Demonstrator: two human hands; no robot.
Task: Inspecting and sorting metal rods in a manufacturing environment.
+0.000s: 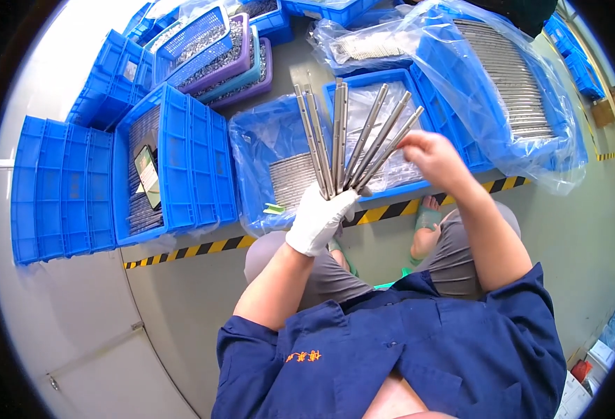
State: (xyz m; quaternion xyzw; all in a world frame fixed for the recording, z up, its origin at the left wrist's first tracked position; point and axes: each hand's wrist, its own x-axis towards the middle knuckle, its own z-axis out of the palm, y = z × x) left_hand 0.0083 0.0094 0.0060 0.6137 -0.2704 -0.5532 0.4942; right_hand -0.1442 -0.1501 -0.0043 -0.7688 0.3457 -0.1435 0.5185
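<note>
My left hand (319,222), in a white glove, is closed round the lower ends of several slim metal rods (342,133). They fan out upward, with small holes or notches visible along some. My bare right hand (426,155) is beside the rightmost rod, thumb and fingers pinched together. Whether it touches that rod or holds something small, I cannot make out. Beneath the rods stands a plastic-lined blue crate (248,150) with a row of similar rods (292,178) and a small green piece (274,209). Another blue crate (409,187) behind them holds clear plastic sheeting.
At the right, a blue crate (436,77) draped in plastic holds many rods (506,80). Baskets of small metal parts (234,59) are stacked at the back left. A phone (147,174) lies on rods in a left crate (196,164). Striped tape (384,211) crosses the floor.
</note>
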